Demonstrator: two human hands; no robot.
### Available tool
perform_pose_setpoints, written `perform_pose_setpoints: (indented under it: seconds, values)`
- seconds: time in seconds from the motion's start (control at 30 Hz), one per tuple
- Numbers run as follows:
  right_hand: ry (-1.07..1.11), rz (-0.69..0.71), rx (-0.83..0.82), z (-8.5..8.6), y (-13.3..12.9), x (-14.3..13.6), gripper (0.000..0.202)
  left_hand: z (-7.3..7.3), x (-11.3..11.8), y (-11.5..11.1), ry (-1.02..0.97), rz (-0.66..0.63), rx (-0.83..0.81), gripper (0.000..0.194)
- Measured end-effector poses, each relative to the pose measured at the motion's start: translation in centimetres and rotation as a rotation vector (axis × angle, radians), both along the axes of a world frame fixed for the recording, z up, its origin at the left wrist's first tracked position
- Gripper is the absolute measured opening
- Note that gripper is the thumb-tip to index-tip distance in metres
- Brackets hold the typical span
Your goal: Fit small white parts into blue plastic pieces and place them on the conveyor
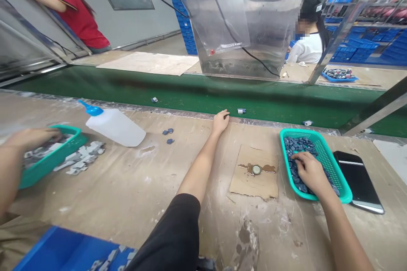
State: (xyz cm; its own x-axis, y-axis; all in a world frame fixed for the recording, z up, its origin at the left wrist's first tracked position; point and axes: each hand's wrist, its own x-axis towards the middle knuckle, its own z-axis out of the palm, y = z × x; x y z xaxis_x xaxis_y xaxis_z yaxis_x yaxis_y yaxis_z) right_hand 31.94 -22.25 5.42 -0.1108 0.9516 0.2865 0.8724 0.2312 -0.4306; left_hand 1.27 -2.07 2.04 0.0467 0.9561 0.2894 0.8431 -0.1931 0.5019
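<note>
My left hand rests at the near edge of the green conveyor belt, its fingers loosely bent and apart, with nothing visible in them. Just right of it, a small white-and-blue piece lies on the belt. My right hand reaches into a green plastic basket of small dark blue pieces. Its thumb and forefinger are pinched together on a dark blue piece, mostly hidden by the fingers. Between my arms, a metal bottle cap sits on wet-stained cardboard.
A white squeeze bottle lies left, near several dark pieces. Farther left, a co-worker's hand is over another green basket beside grey pieces. A black phone adjoins my basket. A blue bin stands at the front.
</note>
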Motion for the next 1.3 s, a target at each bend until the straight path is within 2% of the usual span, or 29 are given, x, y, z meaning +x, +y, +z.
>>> perform_pose_setpoints:
  seconds: [0.13,0.67,1.3]
  values:
    - [0.006,0.025,-0.056,0.17,-0.07,-0.17,0.022,0.15,-0.06,-0.11,-0.014,0.024,0.021,0.028]
    - [0.035,0.042,-0.114,0.31,-0.08,-0.08,0.019,-0.15,0.15,-0.16,-0.015,0.001,0.045,0.026]
    - [0.033,0.037,-0.113,0.19,-0.10,0.07,0.020,-0.09,0.23,-0.31,0.000,0.016,0.041,0.027]
